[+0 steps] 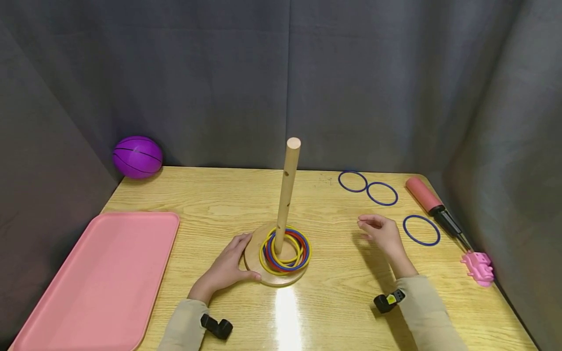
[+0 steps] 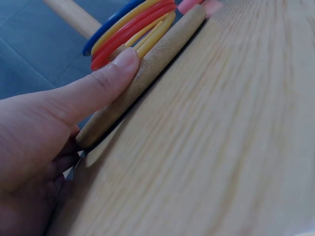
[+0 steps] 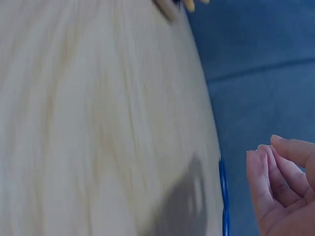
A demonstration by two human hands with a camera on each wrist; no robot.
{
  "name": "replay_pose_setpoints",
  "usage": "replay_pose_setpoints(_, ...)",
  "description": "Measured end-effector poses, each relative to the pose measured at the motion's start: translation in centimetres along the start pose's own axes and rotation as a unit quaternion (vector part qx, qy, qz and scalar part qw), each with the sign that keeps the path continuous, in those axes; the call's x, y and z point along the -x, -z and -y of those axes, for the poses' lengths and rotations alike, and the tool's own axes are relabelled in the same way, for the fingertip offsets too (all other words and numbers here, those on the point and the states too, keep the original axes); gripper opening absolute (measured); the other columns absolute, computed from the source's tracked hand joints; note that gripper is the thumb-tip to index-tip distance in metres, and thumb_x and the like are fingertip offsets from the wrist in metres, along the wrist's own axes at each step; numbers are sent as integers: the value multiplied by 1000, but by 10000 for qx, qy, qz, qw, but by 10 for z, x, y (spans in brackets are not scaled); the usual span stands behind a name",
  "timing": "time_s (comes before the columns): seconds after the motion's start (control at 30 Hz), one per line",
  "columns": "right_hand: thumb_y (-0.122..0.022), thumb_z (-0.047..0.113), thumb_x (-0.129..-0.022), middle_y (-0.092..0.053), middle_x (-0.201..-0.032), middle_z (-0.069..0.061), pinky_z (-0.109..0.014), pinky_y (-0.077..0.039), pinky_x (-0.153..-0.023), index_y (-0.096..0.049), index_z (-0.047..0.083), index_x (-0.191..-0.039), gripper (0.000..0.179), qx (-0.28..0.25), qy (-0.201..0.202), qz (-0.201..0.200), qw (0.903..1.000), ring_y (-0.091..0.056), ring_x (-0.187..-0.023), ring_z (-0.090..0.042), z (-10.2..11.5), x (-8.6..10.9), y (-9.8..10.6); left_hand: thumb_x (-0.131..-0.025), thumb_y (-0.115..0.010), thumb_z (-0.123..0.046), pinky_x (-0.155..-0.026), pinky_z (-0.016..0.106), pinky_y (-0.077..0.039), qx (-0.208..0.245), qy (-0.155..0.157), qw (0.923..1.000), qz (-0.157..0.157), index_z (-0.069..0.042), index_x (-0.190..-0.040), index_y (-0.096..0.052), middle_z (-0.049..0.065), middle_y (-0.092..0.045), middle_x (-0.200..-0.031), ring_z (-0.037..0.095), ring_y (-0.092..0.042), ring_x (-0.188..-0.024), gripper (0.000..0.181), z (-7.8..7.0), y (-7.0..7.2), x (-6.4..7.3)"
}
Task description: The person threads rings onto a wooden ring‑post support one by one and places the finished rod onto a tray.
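A wooden ring toss stand (image 1: pixel 287 195) stands upright on the table, its tall peg rising from a round base (image 1: pixel 252 256). Several yellow, red and blue rings (image 1: pixel 306 248) lie stacked loosely around the foot of the peg. My left hand (image 1: pixel 226 267) holds the near left side of the base; in the left wrist view its thumb (image 2: pixel 110 78) lies against the rim, close to the rings. To the right of the stand, my right hand (image 1: pixel 385 237) hovers over the table with loosely bent fingers. Nothing is held in it, as the right wrist view also shows.
Two blue rings (image 1: pixel 382 205) lie at the back right, and another blue ring (image 1: pixel 421 244) lies right of my right hand. A pink hand pump (image 1: pixel 424 195) and a small pink toy (image 1: pixel 478 268) line the right edge. At left are a pink tray (image 1: pixel 173 234) and a purple ball (image 1: pixel 137 157).
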State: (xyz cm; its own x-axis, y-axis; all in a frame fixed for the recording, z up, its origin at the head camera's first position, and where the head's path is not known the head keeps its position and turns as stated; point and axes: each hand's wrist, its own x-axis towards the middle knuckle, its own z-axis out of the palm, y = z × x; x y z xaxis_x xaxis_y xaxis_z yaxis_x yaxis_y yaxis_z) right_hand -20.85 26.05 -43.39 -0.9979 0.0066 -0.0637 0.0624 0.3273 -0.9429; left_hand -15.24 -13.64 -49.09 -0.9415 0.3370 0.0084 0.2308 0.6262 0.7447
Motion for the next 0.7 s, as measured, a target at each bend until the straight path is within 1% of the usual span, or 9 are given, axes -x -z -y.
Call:
replay_pose_setpoints(0.1, -62, 12, -95, -64, -85, 19, -21, -59, -74, -57, -12, -124, 38, 472, -73, -294, 9984, -60, -79, 9, -7, -4, 16, -67, -85, -47, -116, 54, -30, -7, -20, 10000, -10, -8, -154, -26, 11, -33, -153, 36, -30, -144, 113, 0, 0, 0)
replay_pose_setpoints(0.17, -62, 14, -95, -67, -90, 10, -19, -58, -72, -59, -9, -124, 38, 802, -102, -504, 9954, -59, -77, 11, -11, -6, 25, -67, -85, -48, -116, 54, -30, -7, -41, 10000, -14, -8, -154, -26, 12, -33, -154, 36, -30, -144, 113, 0, 0, 0)
replay_pose_setpoints(0.23, -62, 14, -95, -69, -97, -1, -17, -57, -71, -59, -8, -124, 36, 1055, -103, -712, 9918, -58, -75, 12, -15, -7, 33, -67, -85, -48, -116, 54, -30, -2, -63, 10000, -11, -8, -154, -25, 12, -32, -154, 36, -30, -144, 113, 1, -1, 0)
replay_pose_setpoints(0.3, -62, 11, -95, -68, -104, -12, -16, -57, -70, -59, -9, -123, 35, 1189, -82, -956, 9883, -56, -73, 14, -19, -9, 40, -67, -85, -48, -115, 54, -30, 6, -82, 10000, -9, -8, -154, -25, 11, -33, -153, 36, -30, -144, 112, 1, 0, 0)
replay_pose_setpoints(0.33, -62, 10, -94, -68, -105, -15, -14, -56, -69, -59, -9, -123, 35, 1231, -79, -1095, 9863, -56, -72, 14, -21, -10, 44, -67, -85, -48, -115, 55, -30, 13, -91, 10000, -10, -8, -154, -25, 12, -33, -153, 36, -30, -144, 112, 2, 0, 0)
replay_pose_setpoints(0.47, -65, 10, -91, -69, -105, -18, -7, -49, -63, -62, -7, -121, 34, 1529, -187, -1825, 9711, -48, -66, 19, -30, -13, 57, -68, -84, -48, -115, 55, -30, 17, -95, 10000, 6, -8, -154, -25, 12, -33, -153, 36, -31, -143, 112, 2, -1, -1)
replay_pose_setpoints(0.53, -67, 10, -89, -69, -106, -20, -4, -42, -64, -64, -6, -120, 35, 1681, -294, -2153, 9615, -44, -63, 22, -33, -13, 62, -68, -84, -48, -115, 54, -30, 5, -89, 10000, 19, -8, -154, -25, 12, -33, -153, 36, -31, -143, 112, 2, -1, -1)
replay_pose_setpoints(0.63, -68, 11, -89, -67, -113, -24, -8, -38, -70, -63, -5, -122, 37, 1846, -466, -2462, 9503, -41, -64, 21, -37, -13, 69, -68, -84, -48, -115, 54, -30, 11, -73, 10000, 28, -8, -154, -25, 11, -32, -154, 36, -30, -144, 113, 2, -1, -1)
replay_pose_setpoints(0.7, -67, 12, -89, -65, -119, -26, -18, -40, -79, -61, -6, -123, 39, 1919, -548, -2587, 9451, -52, -71, 10, -39, -12, 73, -67, -84, -48, -115, 54, -30, 16, -65, 10000, 24, -8, -154, -25, 11, -32, -154, 36, -30, -144, 113, 2, -1, 0)
